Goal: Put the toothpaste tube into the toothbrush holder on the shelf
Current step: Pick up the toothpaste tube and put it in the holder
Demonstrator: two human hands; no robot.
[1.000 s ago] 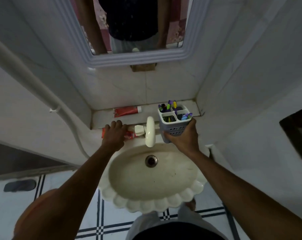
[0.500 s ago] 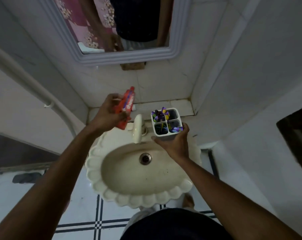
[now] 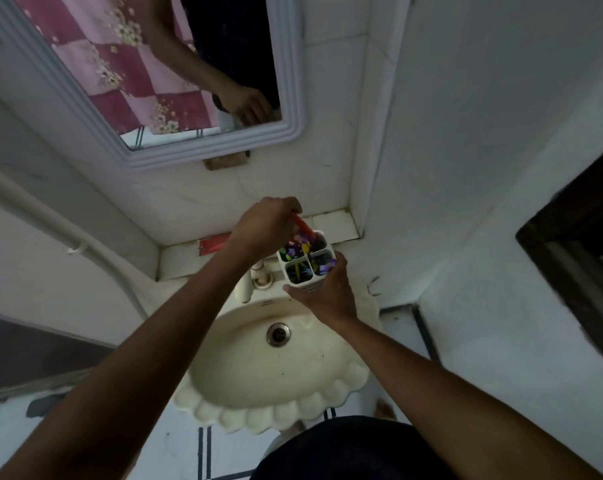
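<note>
My left hand (image 3: pixel 263 226) grips a red toothpaste tube (image 3: pixel 302 226) and holds it slanted, its lower end inside the back left compartment of the white toothbrush holder (image 3: pixel 307 262). The holder has four compartments with several colourful toothbrushes in them. My right hand (image 3: pixel 324 292) grips the holder from the front and holds it over the back of the sink, near the tiled shelf (image 3: pixel 334 225). Most of the tube is hidden behind my left hand.
A second red tube (image 3: pixel 212 245) lies on the shelf at the left. Below are the cream scalloped sink (image 3: pixel 276 410) with its drain (image 3: pixel 278 334) and the tap (image 3: pixel 246 287). A framed mirror (image 3: pixel 154 81) hangs above; a white pipe (image 3: pixel 51 223) runs along the left wall.
My left hand lifted the toothpaste tube from beside the tap and carried it right, lowering its end into the holder. My right hand kept hold of the holder.
</note>
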